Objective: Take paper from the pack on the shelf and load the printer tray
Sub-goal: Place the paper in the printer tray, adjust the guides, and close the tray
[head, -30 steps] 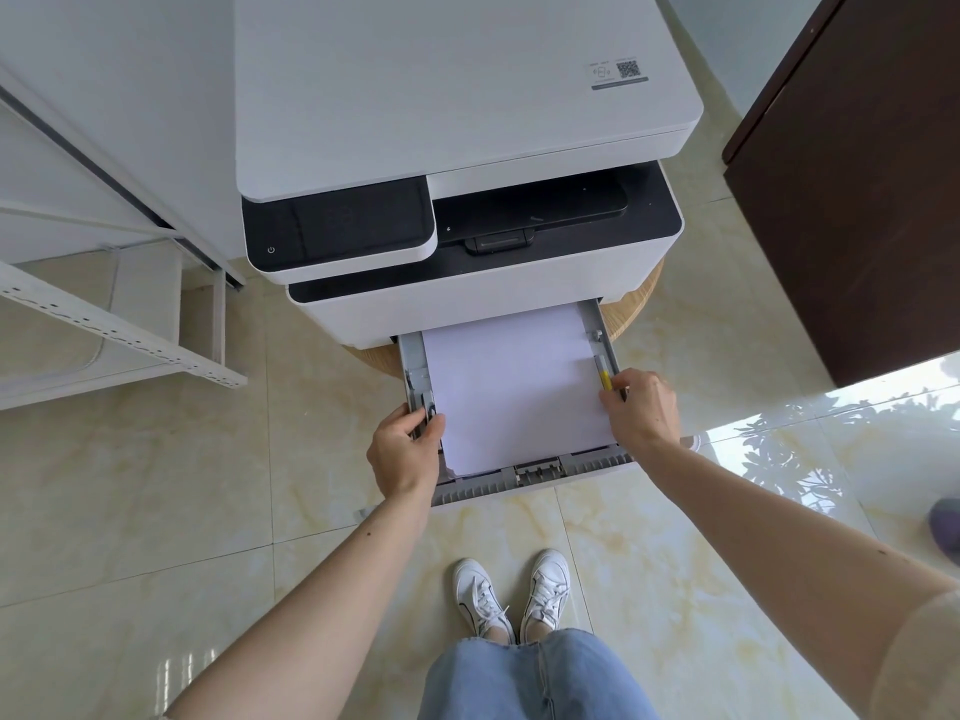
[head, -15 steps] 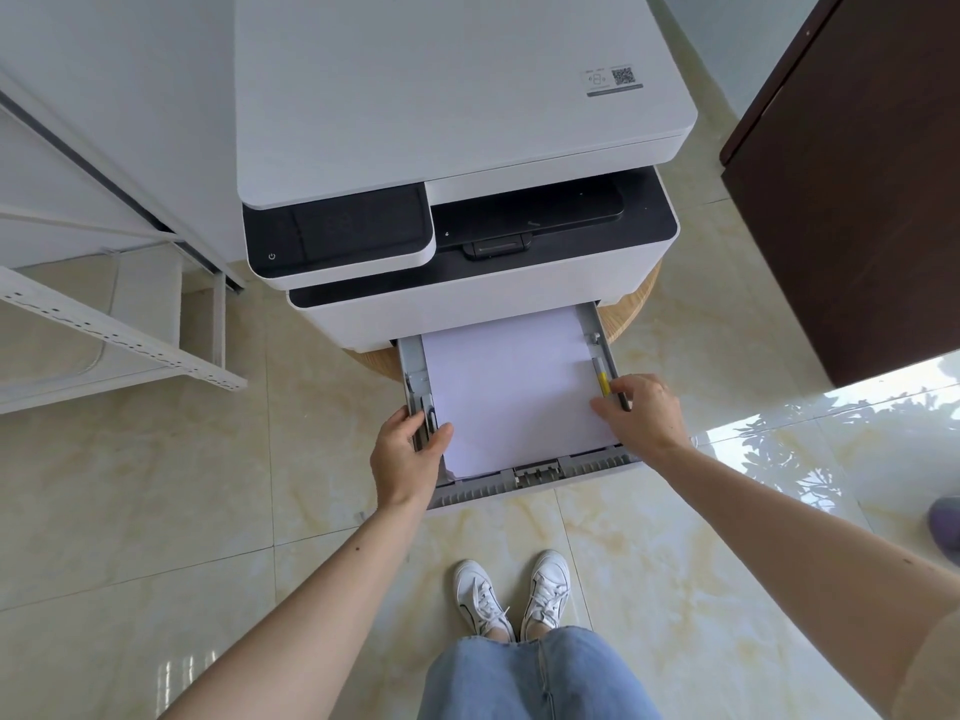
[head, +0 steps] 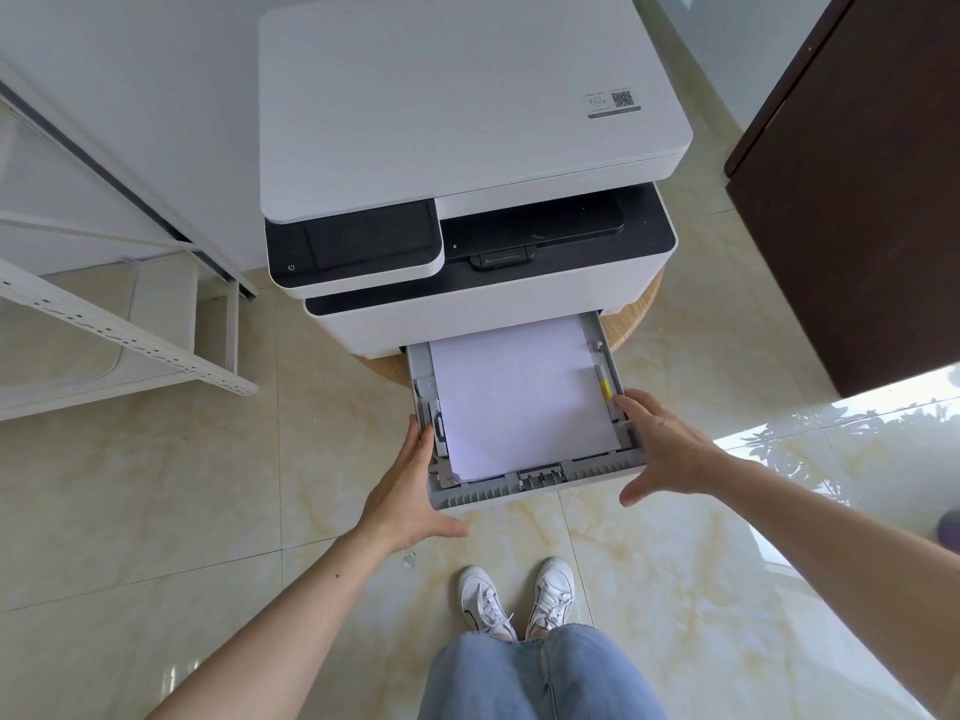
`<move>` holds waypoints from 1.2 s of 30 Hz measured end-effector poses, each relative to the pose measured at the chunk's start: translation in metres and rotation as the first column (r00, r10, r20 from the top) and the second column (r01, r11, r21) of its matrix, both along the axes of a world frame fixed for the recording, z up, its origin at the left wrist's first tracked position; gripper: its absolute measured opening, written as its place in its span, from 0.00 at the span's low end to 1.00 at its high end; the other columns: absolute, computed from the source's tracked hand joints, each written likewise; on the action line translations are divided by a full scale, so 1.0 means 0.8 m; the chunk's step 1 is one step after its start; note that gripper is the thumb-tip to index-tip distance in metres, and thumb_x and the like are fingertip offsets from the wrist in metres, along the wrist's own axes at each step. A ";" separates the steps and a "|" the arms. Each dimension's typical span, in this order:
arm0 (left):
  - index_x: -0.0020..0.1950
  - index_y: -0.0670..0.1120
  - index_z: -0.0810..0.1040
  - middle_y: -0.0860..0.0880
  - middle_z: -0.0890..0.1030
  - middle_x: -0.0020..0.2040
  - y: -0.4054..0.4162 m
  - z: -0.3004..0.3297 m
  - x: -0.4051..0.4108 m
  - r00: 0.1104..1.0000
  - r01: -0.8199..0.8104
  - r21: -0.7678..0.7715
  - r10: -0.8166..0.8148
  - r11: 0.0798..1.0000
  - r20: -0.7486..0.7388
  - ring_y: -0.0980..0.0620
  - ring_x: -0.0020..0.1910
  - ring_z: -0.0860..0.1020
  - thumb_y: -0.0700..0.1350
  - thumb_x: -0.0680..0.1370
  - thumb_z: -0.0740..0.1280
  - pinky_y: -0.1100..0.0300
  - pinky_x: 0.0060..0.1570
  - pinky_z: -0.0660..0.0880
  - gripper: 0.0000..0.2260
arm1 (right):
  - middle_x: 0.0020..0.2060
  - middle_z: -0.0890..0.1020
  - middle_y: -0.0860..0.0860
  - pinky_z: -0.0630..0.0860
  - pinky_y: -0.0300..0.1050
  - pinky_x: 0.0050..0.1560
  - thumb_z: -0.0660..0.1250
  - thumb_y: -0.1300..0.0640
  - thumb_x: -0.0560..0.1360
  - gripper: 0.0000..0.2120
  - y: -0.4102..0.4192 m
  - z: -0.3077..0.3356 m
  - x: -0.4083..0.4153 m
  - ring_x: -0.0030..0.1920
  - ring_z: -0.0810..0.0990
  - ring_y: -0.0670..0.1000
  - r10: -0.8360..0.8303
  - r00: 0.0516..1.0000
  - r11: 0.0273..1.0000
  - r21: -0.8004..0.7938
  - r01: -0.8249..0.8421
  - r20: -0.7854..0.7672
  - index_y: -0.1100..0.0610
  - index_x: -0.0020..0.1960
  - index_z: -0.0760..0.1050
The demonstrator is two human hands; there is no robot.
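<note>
Shifted off side guides: left hand (head: 408,493) and right hand (head: 665,449), both open, flat against tray (head: 540,492) outer corners. Paper (head: 519,400) lying loaded inside tray. Remaining: tray closure into printer (head: 467,122).

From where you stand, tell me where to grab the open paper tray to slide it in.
Take the tray at its grey front lip, near both corners, coming from the front. It juts from the printer toward you, and the paper lies flat inside, so a straight push suits.
</note>
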State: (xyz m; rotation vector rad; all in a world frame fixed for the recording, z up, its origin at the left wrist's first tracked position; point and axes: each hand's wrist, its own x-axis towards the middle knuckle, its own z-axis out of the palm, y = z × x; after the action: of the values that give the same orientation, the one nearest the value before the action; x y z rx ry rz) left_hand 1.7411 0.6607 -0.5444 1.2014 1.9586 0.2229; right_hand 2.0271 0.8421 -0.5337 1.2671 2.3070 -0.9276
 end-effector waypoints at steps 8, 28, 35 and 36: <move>0.80 0.49 0.43 0.57 0.40 0.80 0.002 0.007 0.000 0.999 -0.032 0.047 0.033 0.998 -0.026 0.58 0.78 0.51 0.56 0.60 0.81 0.62 0.68 0.62 0.61 | 0.75 0.58 0.50 0.71 0.47 0.65 0.83 0.50 0.57 0.56 0.001 -0.003 -0.004 0.68 0.69 0.54 -0.046 0.998 0.998 0.034 0.047 -0.046 0.56 0.77 0.55; 0.80 0.49 0.49 0.59 0.45 0.80 0.058 0.008 -0.045 0.993 -0.063 0.025 0.065 0.998 -0.095 0.57 0.78 0.54 0.56 0.60 0.81 0.57 0.70 0.63 0.59 | 0.77 0.58 0.49 0.71 0.51 0.65 0.81 0.51 0.59 0.54 0.052 -0.006 -0.042 0.71 0.66 0.54 -0.089 0.994 0.995 0.046 0.092 -0.066 0.55 0.77 0.55; 0.79 0.51 0.56 0.59 0.55 0.79 0.079 0.004 -0.056 0.981 -0.148 0.121 0.162 0.982 -0.111 0.55 0.76 0.61 0.55 0.59 0.82 0.54 0.68 0.68 0.55 | 0.76 0.62 0.47 0.74 0.54 0.61 0.79 0.48 0.62 0.49 0.079 -0.001 -0.057 0.69 0.69 0.54 -0.082 0.995 0.990 0.114 0.089 -0.062 0.53 0.76 0.59; 0.79 0.51 0.58 0.58 0.57 0.79 0.082 0.004 -0.058 0.976 -0.164 0.132 0.180 0.978 -0.121 0.54 0.76 0.62 0.55 0.59 0.82 0.54 0.68 0.68 0.54 | 0.75 0.63 0.47 0.75 0.54 0.60 0.79 0.48 0.62 0.47 0.081 0.001 -0.059 0.68 0.70 0.55 -0.076 0.995 0.988 0.129 0.083 -0.063 0.53 0.75 0.60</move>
State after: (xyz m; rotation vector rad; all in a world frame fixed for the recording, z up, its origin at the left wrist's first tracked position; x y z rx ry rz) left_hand 1.6950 0.7261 -0.5415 1.1476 2.1956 0.3644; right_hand 1.9800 0.9070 -0.5330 1.4123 2.4129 -0.8611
